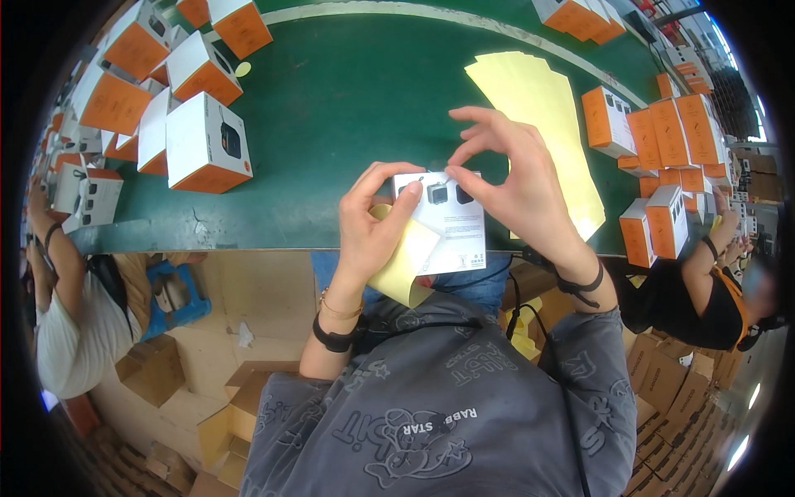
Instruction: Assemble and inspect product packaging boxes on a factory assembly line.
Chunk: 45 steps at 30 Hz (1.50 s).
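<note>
My left hand [374, 224] is closed round the left side of a small white box [464, 240], its thumb lying on the printed face. The same hand keeps a curled yellow sheet [406, 261] against the box's lower left. Pictures of dark devices run along the top of that face. At the box's upper edge, the thumb and forefinger of my right hand [517, 170] meet in a pinch, other fingers raised. Whatever sits between those fingertips is too small to make out. The box is held just over the table's near edge.
Fanned yellow sheets [538, 108] lie on the green table [356, 91] to the right. White-and-orange boxes stand at the left [207, 149] and right [671, 137]. Co-workers sit at the left [91, 331] and right [691, 290]. Open cartons [153, 369] are on the floor.
</note>
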{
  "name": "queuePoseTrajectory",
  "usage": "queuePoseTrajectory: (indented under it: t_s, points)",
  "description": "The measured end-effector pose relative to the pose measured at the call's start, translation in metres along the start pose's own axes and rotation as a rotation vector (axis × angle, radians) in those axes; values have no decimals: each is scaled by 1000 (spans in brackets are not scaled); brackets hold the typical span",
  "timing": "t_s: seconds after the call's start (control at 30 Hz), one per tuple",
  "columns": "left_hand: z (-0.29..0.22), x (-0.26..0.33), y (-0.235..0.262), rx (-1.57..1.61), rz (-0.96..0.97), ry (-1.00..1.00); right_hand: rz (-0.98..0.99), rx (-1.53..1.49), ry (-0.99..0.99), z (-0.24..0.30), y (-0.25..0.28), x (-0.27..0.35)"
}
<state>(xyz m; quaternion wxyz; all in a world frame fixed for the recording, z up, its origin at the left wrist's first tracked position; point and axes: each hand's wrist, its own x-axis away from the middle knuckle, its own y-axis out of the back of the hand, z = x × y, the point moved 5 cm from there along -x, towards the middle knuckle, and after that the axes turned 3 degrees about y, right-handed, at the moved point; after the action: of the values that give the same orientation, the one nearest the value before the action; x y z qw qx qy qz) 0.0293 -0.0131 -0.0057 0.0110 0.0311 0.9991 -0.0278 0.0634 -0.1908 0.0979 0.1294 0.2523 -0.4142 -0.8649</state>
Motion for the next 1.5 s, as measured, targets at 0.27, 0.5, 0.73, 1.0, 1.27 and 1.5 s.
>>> queuePoseTrajectory:
  t_s: [0.27,0.5,0.73,1.0,1.27,1.5]
  points:
    - [3,1,1,-7,-1,12,-211,332,121,16,21,12]
    - [0,1,-1,45,-37,41,-27,218,195,16,4,29]
    - [-2,0,-2,63,-26,45,-19,237,189,11,-8,35]
    - [-3,2,-1,51,-23,65,-44,68,159,-3,-13,28]
    - [-1,0,-1,48,-30,46,9,-110,73,-28,-25,23]
    - [2,2,0,-6,-6,-13,148,-411,-65,-42,-29,20]
